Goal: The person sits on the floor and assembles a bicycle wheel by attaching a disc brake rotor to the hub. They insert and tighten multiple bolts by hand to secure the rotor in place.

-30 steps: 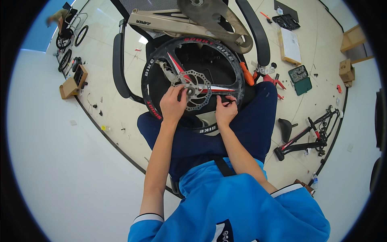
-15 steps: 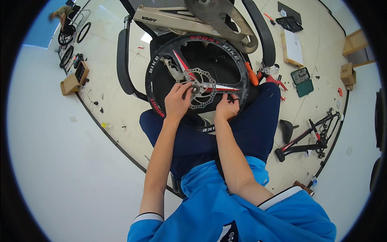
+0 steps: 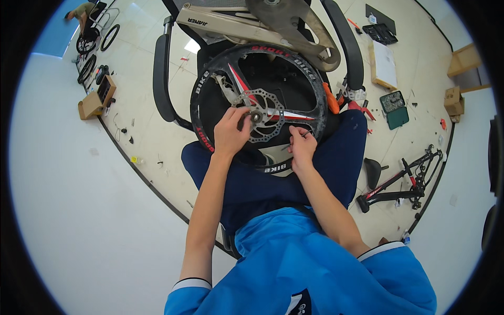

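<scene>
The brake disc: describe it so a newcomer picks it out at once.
Find the black-armed office chair, then the large black wheel lying across it. Around the wheel's hub, beside the left hand, sits the brake disc. Its silvery, hole-pierced ring sets it apart from the wider, dark wheel.

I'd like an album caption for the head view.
Left hand at the brake disc on a wheel, right hand holding a slim dark item.

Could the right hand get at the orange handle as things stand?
Probably yes: the orange handle lies beside the right rim of the wheel, near the right hand, with nothing seen covering it. A thin dark tool in that hand might hamper a grip, though.
</scene>
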